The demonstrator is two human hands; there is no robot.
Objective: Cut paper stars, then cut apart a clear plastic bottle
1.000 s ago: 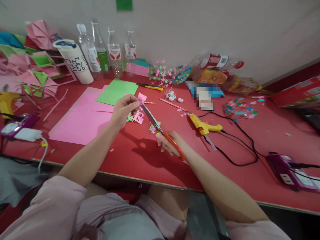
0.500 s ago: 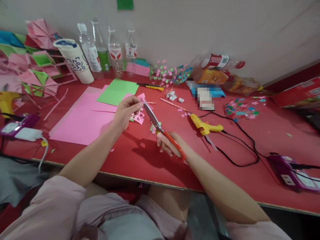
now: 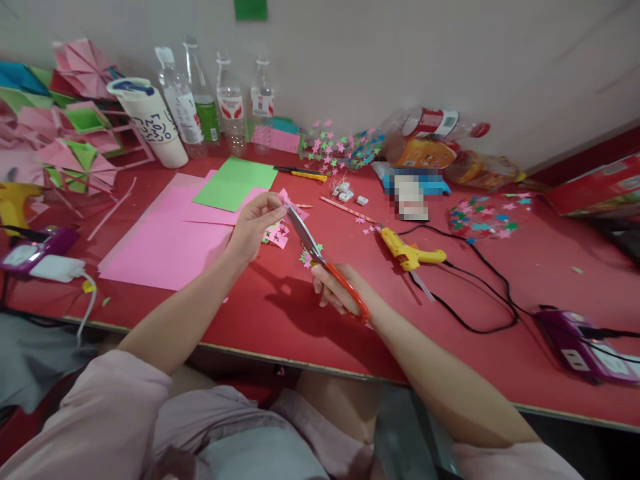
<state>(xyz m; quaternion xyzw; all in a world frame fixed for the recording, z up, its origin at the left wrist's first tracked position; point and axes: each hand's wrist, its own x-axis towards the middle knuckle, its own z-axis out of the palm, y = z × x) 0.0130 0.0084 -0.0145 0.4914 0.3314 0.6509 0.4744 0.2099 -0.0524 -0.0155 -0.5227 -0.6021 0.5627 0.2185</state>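
Between thumb and fingers, my left hand (image 3: 257,223) pinches a small piece of pink paper (image 3: 283,196). My right hand (image 3: 340,290) is wrapped round the handles of red-handled scissors (image 3: 306,237), whose blade tips reach the paper at my left fingertips. Whether the blades are cutting into it cannot be made out. Under the scissors lie small paper stars (image 3: 306,257), pink and green. Star-punched pink scraps (image 3: 278,235) rest beside my left hand. A green sheet (image 3: 235,183) overlaps large pink sheets (image 3: 160,247) to the left.
A yellow glue gun (image 3: 410,250) with a black cable lies to the right, near a purple power strip (image 3: 583,347). A yellow cutter knife (image 3: 303,174) lies behind my hands. Upright bottles (image 3: 231,107) and a white tumbler (image 3: 153,127) line the wall. Folded paper shapes (image 3: 75,153) crowd the left.
Both hands stay almost in place. The scissors and my right hand have shifted very slightly; the pink paper is still pinched in my left hand.
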